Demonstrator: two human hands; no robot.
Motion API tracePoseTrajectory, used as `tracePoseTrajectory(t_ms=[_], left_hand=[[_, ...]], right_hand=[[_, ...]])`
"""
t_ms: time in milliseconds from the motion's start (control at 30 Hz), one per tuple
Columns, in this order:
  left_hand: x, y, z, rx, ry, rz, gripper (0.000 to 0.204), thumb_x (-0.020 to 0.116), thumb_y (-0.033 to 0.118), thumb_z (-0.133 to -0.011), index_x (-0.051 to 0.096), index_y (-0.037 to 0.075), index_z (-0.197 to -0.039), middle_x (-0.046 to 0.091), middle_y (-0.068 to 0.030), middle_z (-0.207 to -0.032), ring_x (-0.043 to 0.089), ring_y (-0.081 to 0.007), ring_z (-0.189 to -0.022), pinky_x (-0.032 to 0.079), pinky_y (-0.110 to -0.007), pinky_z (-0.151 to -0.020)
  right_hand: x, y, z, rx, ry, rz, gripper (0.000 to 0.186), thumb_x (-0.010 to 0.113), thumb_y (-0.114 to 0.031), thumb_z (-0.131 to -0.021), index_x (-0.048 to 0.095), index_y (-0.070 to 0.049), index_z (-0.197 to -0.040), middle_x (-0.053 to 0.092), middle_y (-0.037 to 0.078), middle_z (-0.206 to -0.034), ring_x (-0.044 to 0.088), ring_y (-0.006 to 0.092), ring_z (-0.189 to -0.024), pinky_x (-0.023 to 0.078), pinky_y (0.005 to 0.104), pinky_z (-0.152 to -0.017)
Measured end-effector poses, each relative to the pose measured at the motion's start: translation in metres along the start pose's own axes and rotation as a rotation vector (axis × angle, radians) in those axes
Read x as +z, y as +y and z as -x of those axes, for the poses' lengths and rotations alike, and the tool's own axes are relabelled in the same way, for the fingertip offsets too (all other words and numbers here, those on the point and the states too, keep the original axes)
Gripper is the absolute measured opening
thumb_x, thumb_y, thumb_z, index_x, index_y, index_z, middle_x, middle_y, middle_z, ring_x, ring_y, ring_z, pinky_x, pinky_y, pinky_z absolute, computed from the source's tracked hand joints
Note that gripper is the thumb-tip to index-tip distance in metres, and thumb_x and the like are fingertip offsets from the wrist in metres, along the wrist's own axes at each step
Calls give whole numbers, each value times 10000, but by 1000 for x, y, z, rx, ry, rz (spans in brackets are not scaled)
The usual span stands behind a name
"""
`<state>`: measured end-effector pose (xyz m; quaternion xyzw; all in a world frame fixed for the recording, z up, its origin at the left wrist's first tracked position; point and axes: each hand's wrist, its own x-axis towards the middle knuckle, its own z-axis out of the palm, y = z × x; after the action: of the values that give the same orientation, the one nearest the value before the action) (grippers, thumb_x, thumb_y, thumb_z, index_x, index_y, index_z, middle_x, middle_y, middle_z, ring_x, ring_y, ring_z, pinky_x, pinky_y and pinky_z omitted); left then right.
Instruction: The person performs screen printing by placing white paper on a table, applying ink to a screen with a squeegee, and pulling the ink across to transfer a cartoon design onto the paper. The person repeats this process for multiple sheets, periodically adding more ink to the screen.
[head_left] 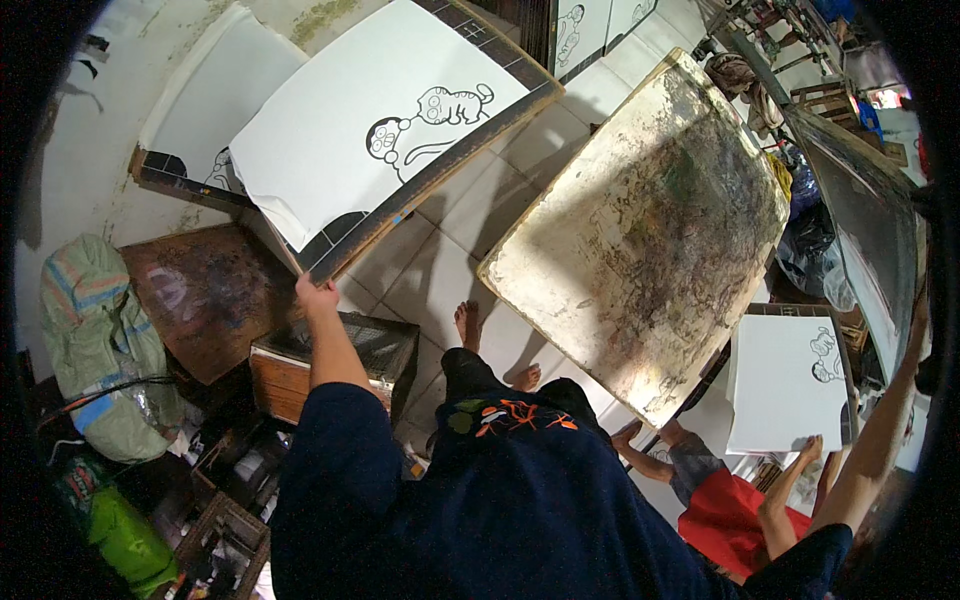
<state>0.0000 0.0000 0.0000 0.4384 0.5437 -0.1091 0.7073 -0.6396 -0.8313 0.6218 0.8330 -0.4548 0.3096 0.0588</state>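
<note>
My left hand [318,293] is closed on the near corner of a dark wood-edged board [360,235]. On that board lies a white sheet [330,120] printed with black cartoon figures, its left edge curling over. At the far right my right forearm [880,430] stretches up along the edge of a tilted frame with a grey mesh-like panel [860,230]. The right hand's fingers are lost at the dark rim of the picture, so its grip is hidden. Between my arms stands a large pale table top [640,230], heavily smeared with dark stains.
A co-worker in red [725,520] crouches at lower right, one hand [808,448] by another printed sheet [780,390]. A second sheet-covered board [220,85] leans at the left wall. A wooden box [330,365], a stuffed sack [100,350] and crates [225,540] crowd the left.
</note>
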Motion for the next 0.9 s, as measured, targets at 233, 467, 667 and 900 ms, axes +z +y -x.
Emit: tracePoseTrajectory(t_ms=[233,467,667,900], left_hand=[[-5,39,103,60,-726,-61,346,660,42,-857,650,58,-1203,703,-78,-1115,664,-282,-1070,515,-471,-978],[1,-10,310,307,-1069,-33,646,584,-43,-808,488,40,-1442,615,-150,-1309,651,-336,-1151,547,-541,-1005],[-75,-79,372,183,-1185,-210,700,572,-59,-779,455,17,-1465,610,-192,-1331,640,-356,-1210,568,-540,-1025],[-140,-261,365,-372,-1184,-561,598,639,-125,-862,514,58,-1418,647,-95,-1324,620,-265,-1236,482,-437,-1109]], right_hand=[[-2,1,-7,12,-56,76,568,726,-510,-951,739,37,-800,691,150,-760,551,304,-690,492,434,-753],[5,-1,-6,-8,-82,137,610,617,-645,-931,626,-76,-1150,654,171,-1076,601,330,-935,484,421,-903],[14,15,-27,-14,-205,249,795,523,-760,-913,530,-173,-1450,623,189,-1348,643,352,-1144,477,409,-1032],[12,-43,14,-35,-14,353,691,661,-719,-873,702,-215,-1344,746,168,-1192,712,320,-1095,544,414,-916]])
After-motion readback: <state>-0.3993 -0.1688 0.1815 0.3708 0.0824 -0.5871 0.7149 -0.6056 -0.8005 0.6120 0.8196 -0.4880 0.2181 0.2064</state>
